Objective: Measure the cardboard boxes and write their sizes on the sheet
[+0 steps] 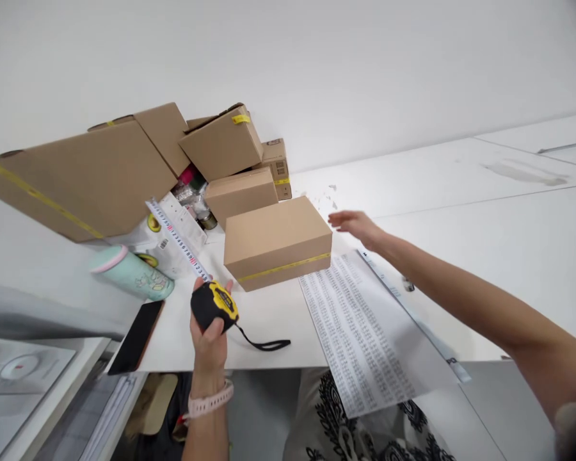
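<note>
My left hand point(210, 326) is wrapped round a black and yellow tape measure point(217, 305). Its white blade point(177, 238) sticks out up and to the left, and a black wrist strap point(267, 346) trails to the right. In front of me a closed cardboard box point(278, 240) with yellow tape along its near side lies on the white table. My right hand point(354, 225) is just off the box's right end, fingers stretched out and holding nothing. Whether its fingertips touch the box, I cannot tell. Below it lies a printed sheet point(360, 326) covered in rows of figures.
More cardboard boxes point(221, 144) stand behind, with a large one point(81, 173) leaning at the left. A mint tumbler point(134, 272) lies tilted beside a black phone-like slab point(138, 336). A clear ruler point(413, 320) runs along the sheet, overhanging the table's front edge.
</note>
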`<state>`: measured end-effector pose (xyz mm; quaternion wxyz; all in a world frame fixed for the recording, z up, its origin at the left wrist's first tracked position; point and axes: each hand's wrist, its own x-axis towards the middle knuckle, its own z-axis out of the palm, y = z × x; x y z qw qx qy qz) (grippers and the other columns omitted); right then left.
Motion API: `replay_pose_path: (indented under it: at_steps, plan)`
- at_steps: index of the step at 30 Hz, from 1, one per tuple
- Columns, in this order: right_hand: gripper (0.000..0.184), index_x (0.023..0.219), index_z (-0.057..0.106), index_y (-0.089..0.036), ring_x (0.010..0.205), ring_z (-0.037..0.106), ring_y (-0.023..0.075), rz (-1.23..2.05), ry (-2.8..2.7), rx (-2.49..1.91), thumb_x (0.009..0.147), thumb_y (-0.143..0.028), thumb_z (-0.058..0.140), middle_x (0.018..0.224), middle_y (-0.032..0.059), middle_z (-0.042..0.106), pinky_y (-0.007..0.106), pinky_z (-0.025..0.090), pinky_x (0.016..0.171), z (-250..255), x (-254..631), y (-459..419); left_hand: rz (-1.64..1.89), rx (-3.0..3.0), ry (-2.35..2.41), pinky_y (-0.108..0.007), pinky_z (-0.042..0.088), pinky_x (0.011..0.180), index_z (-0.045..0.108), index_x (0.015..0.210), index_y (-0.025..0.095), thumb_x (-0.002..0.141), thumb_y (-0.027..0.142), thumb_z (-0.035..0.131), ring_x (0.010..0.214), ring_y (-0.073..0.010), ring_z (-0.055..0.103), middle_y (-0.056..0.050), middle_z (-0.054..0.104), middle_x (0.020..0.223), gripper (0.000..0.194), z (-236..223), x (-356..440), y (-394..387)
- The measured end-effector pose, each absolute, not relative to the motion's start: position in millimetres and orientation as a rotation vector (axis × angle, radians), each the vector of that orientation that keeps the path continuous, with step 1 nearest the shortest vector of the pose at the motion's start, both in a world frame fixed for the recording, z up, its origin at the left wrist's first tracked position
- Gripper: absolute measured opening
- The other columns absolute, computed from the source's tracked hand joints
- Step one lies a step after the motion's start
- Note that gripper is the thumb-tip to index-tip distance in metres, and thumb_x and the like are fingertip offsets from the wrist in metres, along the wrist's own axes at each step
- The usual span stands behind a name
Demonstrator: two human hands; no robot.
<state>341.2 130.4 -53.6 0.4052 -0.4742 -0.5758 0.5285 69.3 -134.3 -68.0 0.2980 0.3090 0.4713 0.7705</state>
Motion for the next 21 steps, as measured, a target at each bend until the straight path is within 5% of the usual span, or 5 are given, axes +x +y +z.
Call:
replay_pose_path:
  at_steps: [5,9,15,21]
  plan:
    - [0.056,0.122,0.066,-0.025,0.129,0.055,0.0267,1.571,-1.755,-0.979,0.069,-0.009,0.064,0.136,0.0063,0.063,0.046,0.045,0.108,-88,347,83,1.959,0.715,1.182,-0.040,0.055,0.095,0.065,0.116,0.029,0.045,0.038,0.091,0.128,-0.0362,0.055,-0.005,0.066,0.126,0.076,-81,52,-104]
    - [0.056,0.130,0.059,-0.023,0.121,0.059,0.0266,1.502,-1.803,-0.832,0.076,-0.030,0.073,0.134,0.0094,0.063,0.041,0.051,0.102,-57,346,75,1.954,0.765,1.125,-0.041,0.052,0.100,0.067,0.116,0.028,0.046,0.037,0.091,0.126,-0.0346,0.056,-0.003,0.066,0.125,0.075,-63,51,-100]
    - [0.056,0.113,0.063,-0.018,0.096,0.065,0.0280,0.881,-1.912,-1.183,0.081,-0.064,0.063,0.114,0.0138,0.069,0.040,0.053,0.079,14,366,51,2.012,0.960,0.938,-0.052,0.043,0.111,0.067,0.124,0.024,0.057,0.041,0.084,0.129,-0.0354,0.053,-0.007,0.064,0.131,0.071,-17,60,-121]
    - [0.059,0.097,0.061,-0.018,0.087,0.064,0.0274,1.001,-1.945,-1.442,0.080,-0.074,0.054,0.107,0.0162,0.069,0.036,0.049,0.062,4,379,43,2.031,1.014,0.968,-0.053,0.040,0.115,0.071,0.116,0.023,0.060,0.035,0.082,0.140,-0.0342,0.041,-0.005,0.066,0.127,0.058,-6,74,-123]
